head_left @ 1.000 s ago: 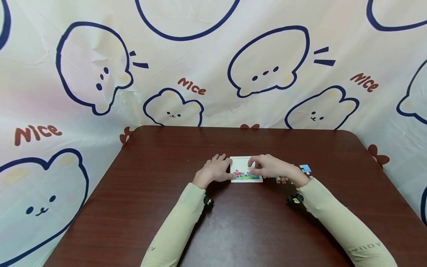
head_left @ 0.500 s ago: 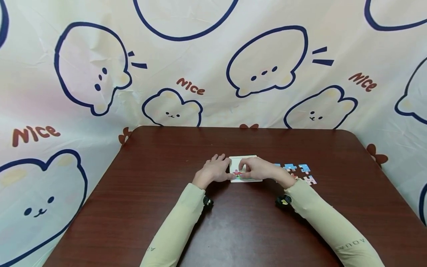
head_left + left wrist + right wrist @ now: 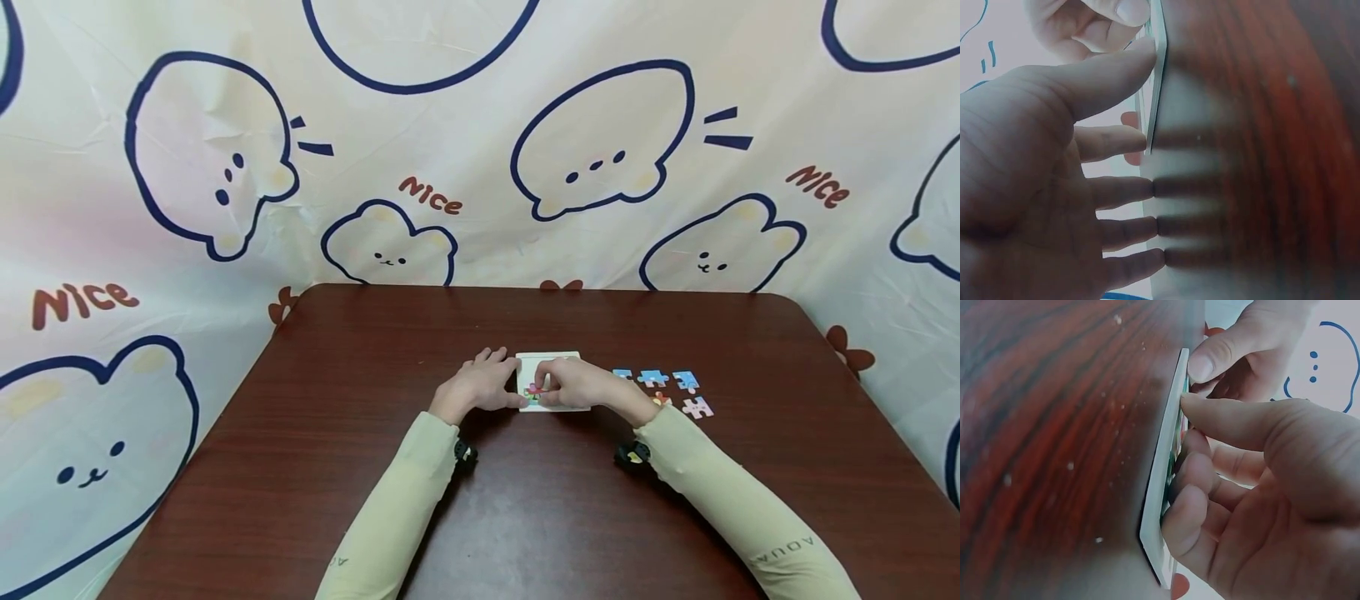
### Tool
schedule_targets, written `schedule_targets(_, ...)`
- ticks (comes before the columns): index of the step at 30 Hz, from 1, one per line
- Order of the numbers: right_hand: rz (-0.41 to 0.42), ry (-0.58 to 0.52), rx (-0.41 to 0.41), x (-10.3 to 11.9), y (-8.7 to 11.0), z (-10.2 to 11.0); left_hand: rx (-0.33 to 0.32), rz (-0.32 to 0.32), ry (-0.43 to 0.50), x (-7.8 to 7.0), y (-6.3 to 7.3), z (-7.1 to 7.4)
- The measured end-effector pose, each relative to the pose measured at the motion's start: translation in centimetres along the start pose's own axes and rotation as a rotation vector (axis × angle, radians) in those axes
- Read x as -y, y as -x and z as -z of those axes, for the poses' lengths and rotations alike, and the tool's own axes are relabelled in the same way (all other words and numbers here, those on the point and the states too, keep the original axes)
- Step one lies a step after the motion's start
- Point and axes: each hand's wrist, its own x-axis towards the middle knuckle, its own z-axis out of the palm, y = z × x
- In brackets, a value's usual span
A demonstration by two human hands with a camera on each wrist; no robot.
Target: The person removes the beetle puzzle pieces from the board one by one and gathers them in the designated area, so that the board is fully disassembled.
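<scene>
A small white puzzle tray [image 3: 531, 362] lies on the table, with coloured jigsaw pieces [image 3: 533, 392] along its near side. Its upper part shows bare white. My left hand [image 3: 476, 387] rests at the tray's left side, fingers spread and straight; the thumb [image 3: 1129, 72] touches the tray edge. Over the tray is my right hand [image 3: 581, 386], its fingers [image 3: 1186, 512] bent down onto the pieces and its thumb [image 3: 1222, 419] at the near rim. Whether it pinches a piece is hidden by the fingers.
Right of the tray lie several loose jigsaw pieces, among them a blue one [image 3: 652, 378], another blue one [image 3: 686, 381] and a pinkish one [image 3: 697, 407]. The dark brown table [image 3: 360, 383] meets a printed cloth [image 3: 480, 250] behind.
My right hand has shifted left across the tray, then stayed nearly still over its lower left part. More loose pieces show on the right. The left hand has stayed in place.
</scene>
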Motion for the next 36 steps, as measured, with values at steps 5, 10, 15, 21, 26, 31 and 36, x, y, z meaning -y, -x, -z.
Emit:
schedule_targets(5,0.007,0.008,-0.009,0.2,0.1,0.1,0.015,-0.004,0.012,0.0,0.0,0.1)
schedule_targets(10,-0.003,-0.031,0.012,0.7,0.3,0.1,0.014,-0.003,0.015,0.0,-0.1,0.0)
schedule_targets(15,-0.016,-0.048,0.026,0.9,0.5,-0.1,0.009,-0.003,0.009,0.0,-0.1,0.0)
schedule_targets(21,-0.008,-0.051,0.033,1.0,0.5,-0.1,0.013,0.004,0.015,0.0,0.0,0.0)
schedule_targets(26,-0.024,-0.044,0.033,1.1,0.5,0.0,0.012,0.002,0.013,-0.1,0.1,0.1)
schedule_targets(31,-0.030,-0.040,0.030,1.0,0.5,-0.1,0.013,0.001,0.015,-0.1,0.0,0.2)
schedule_targets(36,-0.026,-0.052,0.037,1.0,0.5,-0.1,0.016,0.002,0.014,0.0,-0.1,0.2)
